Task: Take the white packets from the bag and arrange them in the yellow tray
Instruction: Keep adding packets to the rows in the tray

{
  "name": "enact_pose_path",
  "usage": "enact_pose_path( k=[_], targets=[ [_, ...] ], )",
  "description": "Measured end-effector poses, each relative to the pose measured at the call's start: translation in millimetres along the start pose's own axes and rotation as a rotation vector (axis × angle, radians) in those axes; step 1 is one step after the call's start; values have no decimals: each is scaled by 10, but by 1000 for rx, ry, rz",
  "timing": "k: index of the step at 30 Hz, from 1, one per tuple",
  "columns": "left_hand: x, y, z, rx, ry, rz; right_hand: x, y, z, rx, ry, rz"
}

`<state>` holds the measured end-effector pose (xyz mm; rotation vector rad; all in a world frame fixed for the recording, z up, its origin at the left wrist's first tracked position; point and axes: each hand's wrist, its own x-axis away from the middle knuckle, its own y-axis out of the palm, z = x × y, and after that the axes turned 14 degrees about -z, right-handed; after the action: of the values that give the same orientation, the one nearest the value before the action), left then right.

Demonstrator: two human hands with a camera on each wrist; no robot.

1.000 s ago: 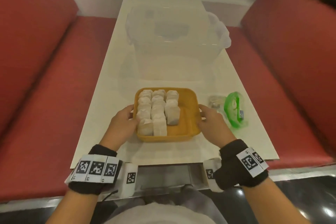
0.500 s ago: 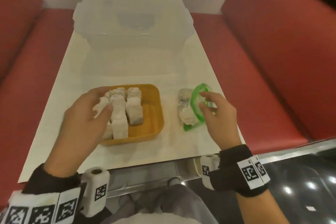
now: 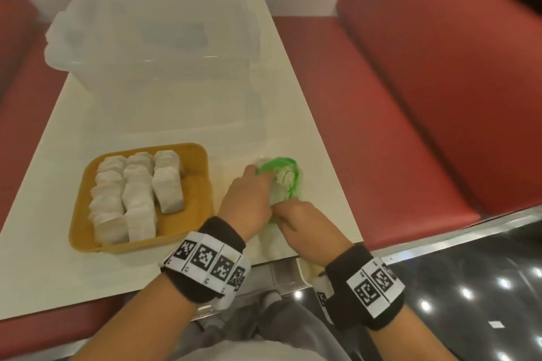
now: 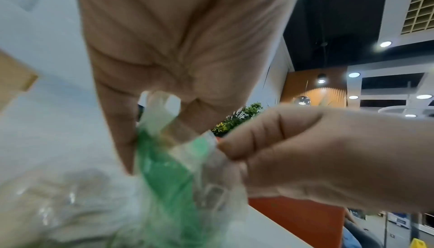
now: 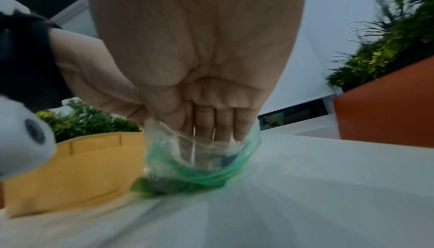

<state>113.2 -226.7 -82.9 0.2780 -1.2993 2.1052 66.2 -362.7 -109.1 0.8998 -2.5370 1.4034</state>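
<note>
Head view shows the white table with a clear lidded tub at its far end, and nearer, left of centre, the yellow tray holding three rows of white packets that run near to far; the right row is short, leaving bare tray on the near right. Just right of the tray lies the bag, clear plastic with a green band, its long axis running near to far and its green mouth toward the far end. Both hands are on it: the left hand has its fingers curled into the mouth, seemingly closing on a packet, though I cannot tell whether one is held; the right hand pinches the near edge of the plastic between thumb and fingers. I judge the step to be drawing out another packet; next it must come free of the bag and stand in the short right row.
</note>
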Motion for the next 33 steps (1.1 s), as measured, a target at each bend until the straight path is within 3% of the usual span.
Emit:
enact_pose_path(
  k=[2, 5, 9, 12, 14, 16, 18, 28, 33],
  targets=[
    [-2, -87, -16, 108, 116, 75, 31, -6, 20, 86, 27, -45],
    [-12, -230, 17, 183, 197, 113, 64, -115, -10, 162, 45, 1],
    [-29, -255, 98, 118, 300, 64, 2, -353, -43, 65, 68, 146],
    [-25, -241, 169, 46, 360, 43, -174, -404, -69, 60, -7, 142],
    [-13, -229, 228, 2, 364, 48, -313, -355, -88, 176, 29, 69],
    [-1, -206, 244, -20, 346, 30, -425, -316, -44, 222, 187, 15],
    [0, -189, 197, -17, 340, 38, -504, -292, -8, 263, 247, 8],
    [24, -280, -128, 74, 338, 128, -342, -481, -79, -81, 97, 211],
    [69, -314, -148, 66, 327, 129, -249, -523, -139, -262, 78, 411]
  ],
)
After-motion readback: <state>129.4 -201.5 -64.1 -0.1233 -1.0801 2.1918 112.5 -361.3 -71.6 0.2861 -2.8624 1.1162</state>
